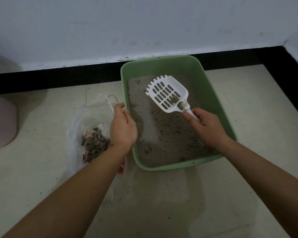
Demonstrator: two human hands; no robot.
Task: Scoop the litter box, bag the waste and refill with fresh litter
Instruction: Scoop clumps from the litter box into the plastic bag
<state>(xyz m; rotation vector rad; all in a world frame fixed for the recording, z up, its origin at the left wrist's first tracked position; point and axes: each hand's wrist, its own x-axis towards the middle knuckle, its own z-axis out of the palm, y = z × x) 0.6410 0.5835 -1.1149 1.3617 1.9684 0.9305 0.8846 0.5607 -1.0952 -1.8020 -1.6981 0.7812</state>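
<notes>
A green litter box (212, 93) sits on the floor against the wall, partly filled with grey litter (169, 138). My right hand (205, 126) grips the handle of a white slotted scoop (167, 95), held above the litter with a couple of small clumps near its neck. My left hand (123, 126) clasps the box's left rim. Left of the box lies an open clear plastic bag (86, 121) holding a pile of scooped waste clumps (95, 143).
A white wall with a black baseboard (58, 79) runs behind the box and turns a corner at the right. A pinkish rounded object (2, 124) stands at the far left. The pale tiled floor (162, 203) is speckled with stray litter grains.
</notes>
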